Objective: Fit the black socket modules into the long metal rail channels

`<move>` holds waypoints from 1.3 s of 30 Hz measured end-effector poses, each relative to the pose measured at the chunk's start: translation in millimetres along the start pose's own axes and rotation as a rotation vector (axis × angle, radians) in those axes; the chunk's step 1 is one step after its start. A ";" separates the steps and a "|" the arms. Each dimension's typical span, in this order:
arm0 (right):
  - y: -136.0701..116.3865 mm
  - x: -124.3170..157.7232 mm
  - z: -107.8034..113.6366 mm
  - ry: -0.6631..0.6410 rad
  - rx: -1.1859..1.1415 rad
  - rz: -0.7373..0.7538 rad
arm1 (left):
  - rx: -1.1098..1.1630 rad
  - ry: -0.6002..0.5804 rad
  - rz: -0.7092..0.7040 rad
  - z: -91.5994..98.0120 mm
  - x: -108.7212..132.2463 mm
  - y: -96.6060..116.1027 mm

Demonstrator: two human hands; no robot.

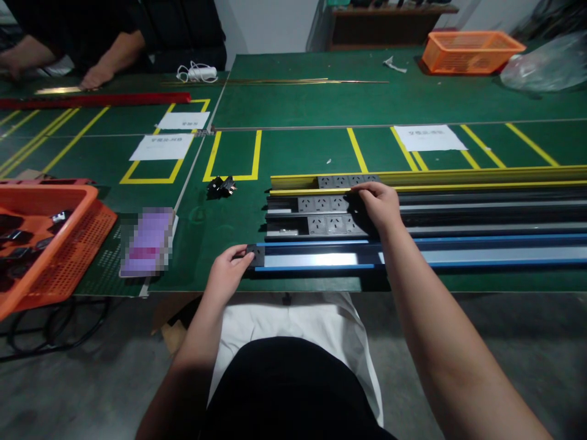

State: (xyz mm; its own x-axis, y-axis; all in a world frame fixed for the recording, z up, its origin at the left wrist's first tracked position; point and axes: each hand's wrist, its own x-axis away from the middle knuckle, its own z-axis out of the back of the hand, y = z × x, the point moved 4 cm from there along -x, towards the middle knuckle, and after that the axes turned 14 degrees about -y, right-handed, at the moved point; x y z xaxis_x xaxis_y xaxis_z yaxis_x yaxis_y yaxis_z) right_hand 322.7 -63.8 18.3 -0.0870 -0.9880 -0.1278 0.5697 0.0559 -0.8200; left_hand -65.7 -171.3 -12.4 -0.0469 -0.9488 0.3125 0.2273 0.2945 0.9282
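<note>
My left hand point(227, 273) pinches a black socket module point(258, 255) at the left end of a blue-edged metal channel point(316, 260). The module sits at the channel's mouth; how deep it goes in I cannot tell. My right hand point(381, 206) has its fingertips together at the near edge of a yellow-edged channel point(293, 183); whatever they grip is hidden. Socket modules point(342, 181) sit in that yellow channel. Between it and the blue one lie two black channels, holding socket modules point(321, 204) and more socket modules point(334, 225), partly in my right hand's shadow.
Loose black parts point(222, 187) lie left of the channels. An orange basket point(92, 244) of black parts and a blurred purple item point(149, 241) are at left. Across the table, another person's hand point(98, 74) is near a red strip point(137, 99). An orange bin point(472, 52) stands back right.
</note>
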 end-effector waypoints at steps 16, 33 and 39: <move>-0.6 -0.2 0.0 -0.006 -0.002 0.020 | -0.360 -0.006 -0.099 -12.8 14.4 28.4; -1.4 -0.1 0.6 -0.009 -0.002 0.013 | -0.730 -0.210 -0.236 -68.2 24.8 56.4; 1.0 -0.8 0.2 -0.005 -0.015 0.020 | -0.743 -0.273 -0.255 -81.7 25.3 59.5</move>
State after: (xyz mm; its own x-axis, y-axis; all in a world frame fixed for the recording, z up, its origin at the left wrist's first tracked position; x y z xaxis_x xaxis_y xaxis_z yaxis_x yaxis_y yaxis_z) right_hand 323.5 -62.9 17.6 -0.0719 -0.9873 -0.1418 0.5589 0.0779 -0.8256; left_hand 26.1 -187.2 34.2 -0.3961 -0.8869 0.2377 0.7563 -0.1683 0.6322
